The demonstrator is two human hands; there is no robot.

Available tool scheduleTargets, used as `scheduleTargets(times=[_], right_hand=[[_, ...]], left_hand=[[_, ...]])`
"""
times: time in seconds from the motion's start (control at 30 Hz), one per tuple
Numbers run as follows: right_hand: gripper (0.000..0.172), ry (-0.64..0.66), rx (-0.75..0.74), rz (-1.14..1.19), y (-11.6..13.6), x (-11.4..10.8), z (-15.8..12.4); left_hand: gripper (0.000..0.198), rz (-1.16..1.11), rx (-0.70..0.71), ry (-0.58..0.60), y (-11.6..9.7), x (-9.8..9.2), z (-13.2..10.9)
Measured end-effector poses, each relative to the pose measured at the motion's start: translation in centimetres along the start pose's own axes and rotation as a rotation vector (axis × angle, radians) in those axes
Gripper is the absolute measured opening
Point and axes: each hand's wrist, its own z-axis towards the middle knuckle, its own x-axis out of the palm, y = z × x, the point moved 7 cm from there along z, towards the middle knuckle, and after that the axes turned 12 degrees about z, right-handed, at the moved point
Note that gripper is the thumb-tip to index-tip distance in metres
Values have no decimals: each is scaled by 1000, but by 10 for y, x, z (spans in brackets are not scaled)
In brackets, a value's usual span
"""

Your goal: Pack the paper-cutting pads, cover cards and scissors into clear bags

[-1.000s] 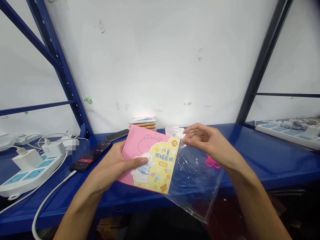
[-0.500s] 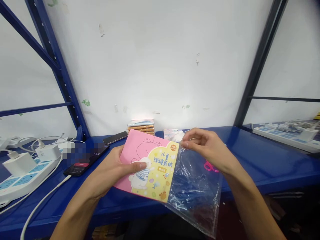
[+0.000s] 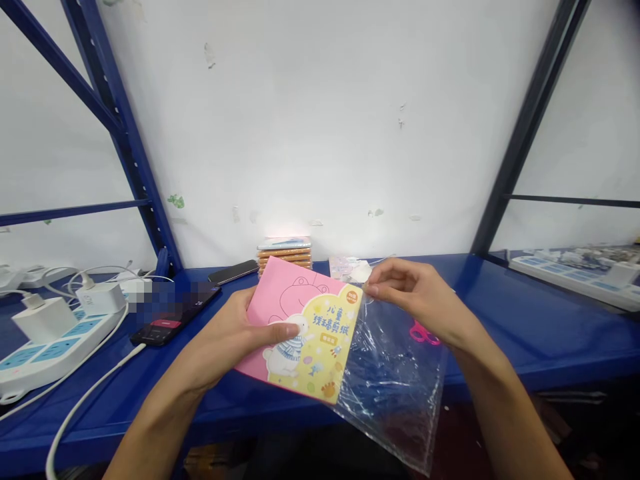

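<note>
We see the left hand clamped on a light, stiff booklet at its edge; the right hand pinches the slippery, limp bag by its rim, beside the booklet.

A long blue metal shelf holds everything here. On the left lies a long white power strip with white chargers plugged in, and a thin white cable curves beside it. A black phone lies near the strip, partly blurred. Another black phone lies at the back, just beside a small stack of flat colored packs. Next is a small see-through packet. Pink scissors lie further right. Another white power strip sits at the far right.
</note>
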Motion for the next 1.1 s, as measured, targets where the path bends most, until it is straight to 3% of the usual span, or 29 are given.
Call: scheduleTargets(times=[0.37,0.93,1.1], right_hand=[[24,84,158,63,-13,-1,0],[26,163,160,151,-7,1,-5],[31,209,194,199,-8,0,-6]], left_hand=[[59,-12,-1,8,-1,0,-1],[64,43,-45,8,0,3,-3],[55,91,-56,-26,-1,0,-6]])
